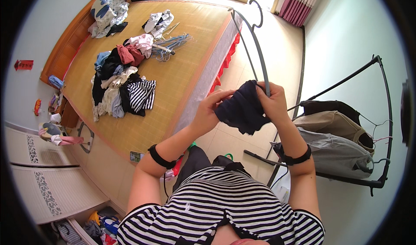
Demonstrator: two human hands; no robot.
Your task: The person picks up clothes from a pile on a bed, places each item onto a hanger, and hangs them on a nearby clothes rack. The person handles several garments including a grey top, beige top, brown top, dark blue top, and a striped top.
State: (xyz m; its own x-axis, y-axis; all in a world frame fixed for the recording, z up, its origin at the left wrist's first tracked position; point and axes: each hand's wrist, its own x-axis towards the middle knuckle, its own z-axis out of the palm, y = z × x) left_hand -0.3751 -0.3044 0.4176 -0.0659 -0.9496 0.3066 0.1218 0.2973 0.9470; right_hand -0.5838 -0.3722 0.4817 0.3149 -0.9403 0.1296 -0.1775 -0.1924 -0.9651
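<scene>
Between my hands is a small, bunched, dark navy piece of clothing (241, 110); its folds hide what kind of garment it is. On its left side, my left hand (208, 108) grips the cloth by the edge. My right hand (274, 102) has hold of its upper right part, together with one end of a grey clothes hanger (260, 51). The hanger sticks up and away from me, its hook (258, 12) at the far end. Part of the hanger's near end is hidden behind the hand and cloth.
A bed with a woven mat (175, 82) carries a heap of clothes (120, 72), a bundle of blue hangers (170, 46) and a phone (136, 156). To my right stands a black clothes rack (385, 82) with several hung garments (334, 147). An open drawer (79, 230) holds clothes at lower left.
</scene>
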